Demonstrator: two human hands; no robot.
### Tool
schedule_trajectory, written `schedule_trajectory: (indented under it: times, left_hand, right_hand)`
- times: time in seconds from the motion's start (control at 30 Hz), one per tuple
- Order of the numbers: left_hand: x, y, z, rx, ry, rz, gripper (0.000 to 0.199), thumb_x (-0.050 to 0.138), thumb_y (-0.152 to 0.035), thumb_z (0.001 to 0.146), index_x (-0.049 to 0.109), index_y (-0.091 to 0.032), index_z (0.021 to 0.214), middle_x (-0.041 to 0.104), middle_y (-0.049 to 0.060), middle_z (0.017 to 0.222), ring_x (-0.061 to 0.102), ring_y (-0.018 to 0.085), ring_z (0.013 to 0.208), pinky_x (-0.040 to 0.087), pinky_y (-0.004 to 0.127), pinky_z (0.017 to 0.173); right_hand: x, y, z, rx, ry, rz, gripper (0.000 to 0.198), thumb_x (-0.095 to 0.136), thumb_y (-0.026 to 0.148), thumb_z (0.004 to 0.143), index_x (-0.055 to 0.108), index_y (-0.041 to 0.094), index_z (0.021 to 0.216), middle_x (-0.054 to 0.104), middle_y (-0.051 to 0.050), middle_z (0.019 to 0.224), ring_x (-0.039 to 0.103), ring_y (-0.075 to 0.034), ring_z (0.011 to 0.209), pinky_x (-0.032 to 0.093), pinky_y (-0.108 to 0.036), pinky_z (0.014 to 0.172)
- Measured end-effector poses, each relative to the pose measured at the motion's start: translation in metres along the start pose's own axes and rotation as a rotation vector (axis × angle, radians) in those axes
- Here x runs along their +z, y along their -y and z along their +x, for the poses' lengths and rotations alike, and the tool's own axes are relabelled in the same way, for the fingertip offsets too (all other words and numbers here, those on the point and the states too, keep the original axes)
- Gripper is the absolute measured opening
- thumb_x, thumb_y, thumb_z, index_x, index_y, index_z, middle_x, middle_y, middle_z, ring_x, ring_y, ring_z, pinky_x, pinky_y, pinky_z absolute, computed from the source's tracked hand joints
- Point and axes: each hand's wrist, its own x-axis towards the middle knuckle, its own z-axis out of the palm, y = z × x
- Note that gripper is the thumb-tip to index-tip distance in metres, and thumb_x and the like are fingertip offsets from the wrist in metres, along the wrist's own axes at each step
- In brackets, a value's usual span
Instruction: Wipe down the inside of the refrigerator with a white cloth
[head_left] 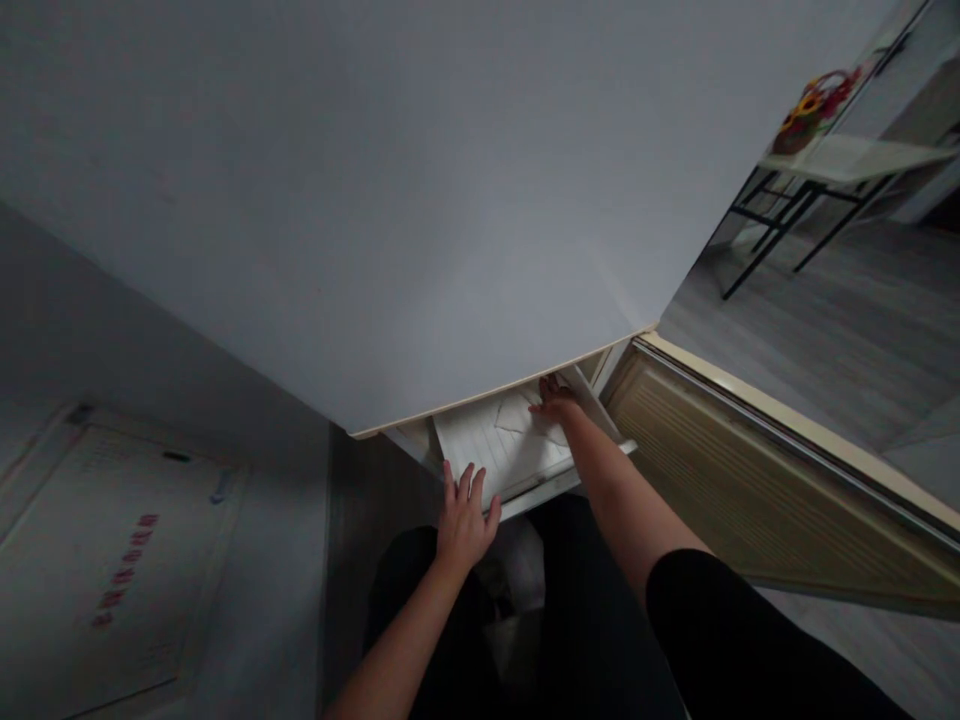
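Observation:
A white drawer [517,492] is pulled partway out from under a large pale cabinet front that looks like a refrigerator door [480,220]. My left hand [465,515] is at the drawer's front left corner, its fingers spread and holding nothing. Deep in the drawer's right side is my right hand [556,400], fingers apart, over the drawer floor or touching it; some fingertips are hard to make out. Beside that hand lies a thin whitish piece with an uneven outline [517,412], whose kind I cannot tell.
A lower door [750,480] with a ribbed inner panel stands wide to the right. Further back, a table [855,160] carries a flower basket [806,125]. On the left wall is a pale panel [112,560] with red characters. My knees are beneath the drawer.

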Motion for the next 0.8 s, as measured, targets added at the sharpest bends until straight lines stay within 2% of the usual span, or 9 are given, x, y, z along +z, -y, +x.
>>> schedule_trajectory:
  times: [0.1,0.17,0.27,0.37,0.43,0.5,0.6,0.7,0.8]
  left_hand:
    - [0.000,-0.001,0.000,-0.008,0.010,-0.002,0.048,0.050,-0.036,0.098,0.058,-0.011,0.138,0.056,0.017,0.147,0.004,0.041,0.159,0.037,0.060,0.122]
    - [0.000,-0.001,0.000,-0.019,0.021,-0.001,0.048,0.050,-0.037,0.098,0.058,-0.012,0.138,0.055,0.016,0.148,0.005,0.041,0.159,0.038,0.058,0.121]
    - [0.000,0.000,0.001,-0.022,0.036,-0.001,0.050,0.049,-0.039,0.099,0.056,-0.011,0.140,0.054,0.016,0.150,0.006,0.039,0.159,0.038,0.057,0.122]
    - [-0.001,-0.001,0.001,-0.021,0.033,-0.001,0.052,0.049,-0.039,0.099,0.055,-0.010,0.141,0.052,0.018,0.151,0.009,0.037,0.159,0.034,0.058,0.124]
    - [-0.002,-0.002,0.001,-0.026,0.025,-0.004,0.049,0.049,-0.037,0.098,0.057,-0.011,0.139,0.053,0.018,0.150,0.013,0.036,0.159,0.034,0.058,0.124]
    - [-0.004,-0.004,0.001,-0.032,0.020,-0.003,0.046,0.049,-0.037,0.098,0.060,-0.013,0.136,0.055,0.018,0.148,0.016,0.036,0.159,0.035,0.059,0.124]
    - [-0.005,-0.005,0.000,-0.037,0.023,0.003,0.045,0.050,-0.037,0.098,0.062,-0.011,0.133,0.057,0.019,0.146,0.016,0.038,0.158,0.037,0.059,0.122]
    - [-0.005,-0.006,0.000,-0.036,0.022,0.001,0.045,0.049,-0.038,0.098,0.061,-0.011,0.133,0.057,0.019,0.146,0.015,0.038,0.158,0.038,0.058,0.121]
    - [-0.005,-0.007,0.001,-0.037,0.012,-0.009,0.045,0.049,-0.037,0.099,0.062,-0.010,0.132,0.058,0.018,0.145,0.015,0.039,0.158,0.039,0.057,0.121]
  right_hand:
    - [0.010,0.048,-0.004,0.028,0.012,0.008,0.109,0.042,0.076,0.092,-0.003,0.011,0.166,-0.015,-0.025,0.168,-0.003,-0.052,0.155,0.012,-0.074,0.117]
    - [0.022,0.093,-0.013,-0.046,0.023,0.024,0.115,0.045,0.079,0.088,-0.007,0.012,0.165,-0.023,-0.023,0.166,-0.019,-0.054,0.151,0.003,-0.080,0.113]
    - [0.039,0.155,-0.030,-0.340,0.073,0.012,0.108,0.057,0.064,0.088,0.001,0.014,0.167,-0.022,-0.019,0.167,-0.022,-0.049,0.152,-0.003,-0.079,0.114]
    - [0.048,0.183,-0.041,-0.484,0.176,-0.031,0.091,0.059,0.048,0.091,0.019,0.016,0.166,-0.014,-0.014,0.170,-0.017,-0.041,0.156,-0.002,-0.073,0.119]
    - [0.047,0.173,-0.043,-0.509,0.184,-0.051,0.084,0.055,0.050,0.094,0.021,0.022,0.166,-0.013,-0.008,0.171,-0.016,-0.037,0.158,-0.002,-0.072,0.120]
    - [0.042,0.143,-0.041,-0.513,0.160,-0.056,0.094,0.058,0.061,0.091,0.011,0.032,0.166,-0.017,-0.003,0.170,-0.018,-0.036,0.157,-0.002,-0.074,0.118]
    - [0.029,0.073,-0.039,-0.293,0.194,-0.077,0.126,0.073,0.075,0.072,-0.002,0.036,0.165,-0.024,-0.006,0.167,-0.021,-0.040,0.155,0.001,-0.079,0.114]
    - [0.018,0.009,-0.043,-0.087,0.219,-0.101,0.132,0.080,0.066,0.073,-0.003,0.024,0.166,-0.022,-0.017,0.167,-0.014,-0.042,0.156,0.007,-0.064,0.124]
    - [0.013,-0.016,-0.052,-0.026,0.238,-0.116,0.145,0.092,0.046,0.064,-0.008,0.017,0.165,-0.020,-0.026,0.166,-0.004,-0.042,0.158,0.017,-0.051,0.126]
